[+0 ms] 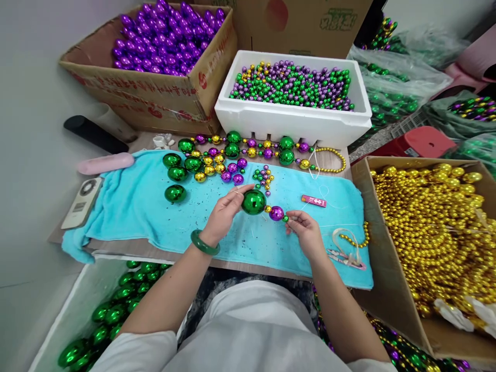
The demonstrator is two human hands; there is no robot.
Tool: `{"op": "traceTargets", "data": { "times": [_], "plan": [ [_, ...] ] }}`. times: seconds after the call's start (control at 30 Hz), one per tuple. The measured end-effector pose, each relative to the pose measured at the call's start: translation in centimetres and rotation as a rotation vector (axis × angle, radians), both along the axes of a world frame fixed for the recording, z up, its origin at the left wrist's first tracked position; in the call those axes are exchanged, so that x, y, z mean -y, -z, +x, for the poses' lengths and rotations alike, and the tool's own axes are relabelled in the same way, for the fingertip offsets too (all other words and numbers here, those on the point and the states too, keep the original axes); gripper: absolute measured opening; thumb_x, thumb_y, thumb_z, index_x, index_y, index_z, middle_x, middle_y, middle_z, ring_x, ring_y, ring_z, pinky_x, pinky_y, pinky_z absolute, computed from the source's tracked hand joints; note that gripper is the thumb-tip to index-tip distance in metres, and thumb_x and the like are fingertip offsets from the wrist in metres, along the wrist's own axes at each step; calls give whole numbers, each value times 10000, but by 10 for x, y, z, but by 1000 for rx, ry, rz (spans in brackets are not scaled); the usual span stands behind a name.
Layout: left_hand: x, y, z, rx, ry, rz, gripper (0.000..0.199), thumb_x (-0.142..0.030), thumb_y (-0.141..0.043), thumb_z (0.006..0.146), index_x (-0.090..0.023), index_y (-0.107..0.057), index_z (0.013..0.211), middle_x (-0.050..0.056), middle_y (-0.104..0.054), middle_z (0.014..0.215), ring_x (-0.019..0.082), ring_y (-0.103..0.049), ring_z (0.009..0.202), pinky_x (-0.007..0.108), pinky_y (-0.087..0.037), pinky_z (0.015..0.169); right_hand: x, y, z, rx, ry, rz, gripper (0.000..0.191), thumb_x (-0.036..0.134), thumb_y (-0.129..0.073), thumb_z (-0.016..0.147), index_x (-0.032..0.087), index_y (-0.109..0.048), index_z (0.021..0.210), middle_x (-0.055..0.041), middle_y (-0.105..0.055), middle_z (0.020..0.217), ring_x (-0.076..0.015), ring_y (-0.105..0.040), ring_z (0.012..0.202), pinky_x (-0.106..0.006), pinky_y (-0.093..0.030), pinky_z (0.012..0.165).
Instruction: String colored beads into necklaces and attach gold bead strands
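Observation:
My left hand [228,209], with a green bangle [205,243] on its wrist, is closed at the left side of a big shiny green bead [253,202]. To the right on the same string sit a small gold bead [267,208], a purple bead [276,213] and a little green bead [285,218]. My right hand [303,227] pinches the string's end by that little green bead. Loose small beads [263,177] lie just behind on the turquoise towel [232,237]. Larger green beads [175,193], gold ones and purple ones are grouped at the left.
Strung beads [251,152] stretch along the table's back. Behind stand a carton of purple beads [70,62] and a white foam box [294,119]. A carton of gold bead strands [399,289] is at right. A glue-like pink tube [314,201] and scissors [349,258] lie on the towel.

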State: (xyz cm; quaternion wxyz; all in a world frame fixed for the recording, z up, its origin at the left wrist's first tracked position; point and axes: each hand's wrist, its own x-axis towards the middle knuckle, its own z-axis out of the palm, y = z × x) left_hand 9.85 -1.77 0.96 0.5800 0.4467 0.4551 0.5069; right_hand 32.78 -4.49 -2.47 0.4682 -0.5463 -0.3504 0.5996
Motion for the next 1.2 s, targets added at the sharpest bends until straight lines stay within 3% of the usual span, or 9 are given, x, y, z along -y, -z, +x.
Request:
{"op": "traceTargets", "data": {
  "times": [0.2, 0.33, 0.5, 0.67, 0.77, 0.9, 1.0, 1.1, 1.2],
  "plan": [
    [-7, 9, 2, 17, -218, -106, 320, -455, -776, 709, -185, -774, 879, 59, -713, 963, 136, -621, 842, 225, -496, 699, -2, 3, 8, 39, -7, -45, 283, 352, -717, 620, 168, -651, 825, 9, -625, 630, -129, -570, 524, -287, -475, 561],
    [-9, 7, 3, -23, -239, -79, 300, -438, -754, 736, -167, -761, 864, 46, -713, 814, 127, -624, 770, 230, -489, 671, -6, 6, 14, 240, -17, -34, 246, 358, -652, 653, 168, -654, 809, 15, -593, 575, -132, -535, 486, -277, -441, 510],
    [-8, -8, 5, -35, -253, -27, 276, -411, -732, 754, -156, -738, 859, 41, -697, 777, 124, -630, 689, 232, -499, 594, -6, -15, -2, 610, 46, 342, 185, 311, -566, 813, 203, -701, 877, -55, -684, 798, -176, -603, 681, -311, -490, 635],
    [-1, -32, 2, -74, -247, 67, 235, -396, -696, 792, -173, -721, 861, 34, -693, 769, 142, -660, 676, 265, -542, 619, -11, -40, -45, 589, -204, 631, 240, 253, -532, 891, 246, -694, 1068, -77, -696, 1080, -204, -648, 941, -336, -515, 829],
    [3, -46, -5, -66, -285, 125, 199, -391, -694, 802, -199, -717, 847, 27, -693, 769, 149, -660, 652, 292, -554, 624, -18, -36, -60, 590, -295, 611, 214, 227, -536, 876, 247, -709, 1000, -54, -720, 1010, -198, -659, 930, -325, -515, 846],
    [0, -53, -16, -31, -346, 130, 157, -384, -725, 779, -229, -714, 801, 22, -685, 747, 159, -642, 645, 302, -549, 598, -24, -24, -60, 514, -264, 475, 153, 240, -561, 839, 241, -713, 849, -19, -724, 831, -173, -657, 773, -298, -514, 759],
    [-11, -44, -20, 44, -395, 96, 223, -442, -739, 756, -225, -703, 794, 19, -670, 743, 139, -622, 629, 273, -530, 572, -24, -16, -55, 386, -214, 349, 136, 288, -583, 809, 221, -702, 801, -2, -673, 681, -147, -606, 617, -267, -487, 613],
    [-29, -21, -18, 92, -417, 32, 418, -594, -642, 783, -189, -692, 876, 34, -660, 755, 126, -617, 617, 239, -492, 544, -18, -12, -53, 261, -166, 292, 173, 340, -587, 806, 204, -692, 800, 6, -617, 600, -131, -560, 544, -247, -457, 534],
    [-46, 8, -5, -184, -267, 12, 377, -516, -672, 766, -169, -707, 909, 40, -669, 779, 133, -611, 606, 240, -466, 548, -9, -10, -56, 237, -128, 345, 192, 352, -579, 823, 196, -691, 818, -3, -613, 612, -131, -561, 556, -249, -460, 543]
  ]
}}
